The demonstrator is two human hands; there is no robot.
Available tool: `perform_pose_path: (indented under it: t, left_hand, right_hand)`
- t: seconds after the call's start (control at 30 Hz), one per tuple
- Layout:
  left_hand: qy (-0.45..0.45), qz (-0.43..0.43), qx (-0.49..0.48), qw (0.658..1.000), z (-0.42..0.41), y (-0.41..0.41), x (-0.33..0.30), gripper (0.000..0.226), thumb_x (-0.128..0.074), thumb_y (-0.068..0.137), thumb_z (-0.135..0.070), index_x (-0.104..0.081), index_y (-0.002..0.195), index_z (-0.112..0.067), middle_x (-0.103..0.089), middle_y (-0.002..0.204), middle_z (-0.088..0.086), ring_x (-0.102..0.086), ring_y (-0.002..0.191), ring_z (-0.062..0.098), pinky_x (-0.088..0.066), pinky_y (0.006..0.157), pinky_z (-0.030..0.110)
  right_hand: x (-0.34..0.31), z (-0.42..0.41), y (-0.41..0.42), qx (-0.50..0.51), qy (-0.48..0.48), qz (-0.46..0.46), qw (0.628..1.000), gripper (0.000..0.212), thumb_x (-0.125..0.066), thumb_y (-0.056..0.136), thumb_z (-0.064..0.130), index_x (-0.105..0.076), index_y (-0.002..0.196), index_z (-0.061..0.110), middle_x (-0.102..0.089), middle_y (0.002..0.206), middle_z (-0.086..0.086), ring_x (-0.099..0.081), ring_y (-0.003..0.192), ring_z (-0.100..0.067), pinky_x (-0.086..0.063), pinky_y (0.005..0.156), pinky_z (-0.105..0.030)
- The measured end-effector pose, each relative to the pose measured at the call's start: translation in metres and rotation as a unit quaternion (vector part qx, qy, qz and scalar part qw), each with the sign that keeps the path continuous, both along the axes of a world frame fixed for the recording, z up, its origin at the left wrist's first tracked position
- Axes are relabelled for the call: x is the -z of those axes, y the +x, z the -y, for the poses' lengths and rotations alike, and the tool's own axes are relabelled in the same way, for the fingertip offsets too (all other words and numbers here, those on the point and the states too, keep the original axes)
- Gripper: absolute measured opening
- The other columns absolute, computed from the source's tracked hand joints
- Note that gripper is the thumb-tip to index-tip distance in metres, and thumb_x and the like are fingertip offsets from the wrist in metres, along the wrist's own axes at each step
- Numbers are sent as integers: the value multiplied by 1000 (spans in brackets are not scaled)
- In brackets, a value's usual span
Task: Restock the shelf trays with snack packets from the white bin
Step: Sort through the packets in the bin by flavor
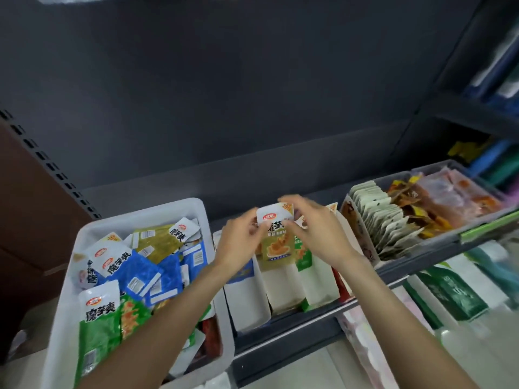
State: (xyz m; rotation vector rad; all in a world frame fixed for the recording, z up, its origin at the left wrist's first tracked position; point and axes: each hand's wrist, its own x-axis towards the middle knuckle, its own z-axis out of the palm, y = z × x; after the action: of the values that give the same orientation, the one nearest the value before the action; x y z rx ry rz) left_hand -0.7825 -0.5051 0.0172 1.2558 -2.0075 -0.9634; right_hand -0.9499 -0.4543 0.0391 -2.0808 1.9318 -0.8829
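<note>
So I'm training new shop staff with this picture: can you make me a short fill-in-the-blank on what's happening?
1. Both hands hold one ____ packet over the white shelf trays.
2. The white bin of loose packets sits to the ____ of those trays.
3. The left hand pinches the packet's ____ edge; the right hand the opposite one.

Missing words: yellow; left; left
</note>
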Motion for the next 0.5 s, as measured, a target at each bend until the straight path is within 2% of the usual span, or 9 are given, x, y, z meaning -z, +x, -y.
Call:
perform_pose_path:
  t: [0.07,0.1,0.17,0.27,0.37,0.5]
  left_hand:
    - [-7,11,-13,1000,4,0,2,7,-58,91,-24,-59,98,-22,-71,85,-8,-66,76,-3,-54,66,23]
    - [-14,21,-22,999,6,1,2,7,-59,90,-23,-60,97,-22,-70,82,-9,-66,75,-3,-53,65,22]
    - [-45,55,-41,997,11,6,1,11,-61,88,-26,-61,99,-23,-67,77,-12,-65,73,-1,-52,66,22]
    - [-106,112,-55,986,19,15,3,13,-60,89,-31,-61,100,-25,-69,77,-10,-65,73,8,-52,66,31]
    - [-157,173,-38,972,25,19,11,16,-57,91,-31,-62,105,-24,-68,89,-6,-62,84,13,-50,68,31]
    - [-208,218,-6,954,35,14,24,19,-58,90,-23,-69,105,-19,-59,120,-4,-49,111,18,-41,91,31]
  right_hand:
    - [-1,16,-1,-16,4,-55,998,19,-60,90,29,-51,107,25,-65,94,6,-63,82,-17,-49,65,-34]
    - [-1,22,0,-23,8,-64,998,16,-59,91,31,-52,103,24,-66,91,5,-63,80,-19,-48,64,-34]
    - [-1,32,1,-36,18,-73,997,16,-58,91,32,-53,102,22,-67,86,4,-63,77,-22,-46,65,-33]
    - [-2,41,6,-56,15,-94,994,14,-56,93,32,-55,103,22,-67,87,3,-62,79,-24,-42,64,-32]
    - [8,46,9,-61,-2,-136,989,11,-54,93,28,-57,101,20,-65,91,2,-61,83,-23,-39,62,-30]
    - [31,54,9,-22,-28,-199,979,11,-74,78,21,-68,83,14,-56,91,-2,-53,86,-22,-49,57,-30]
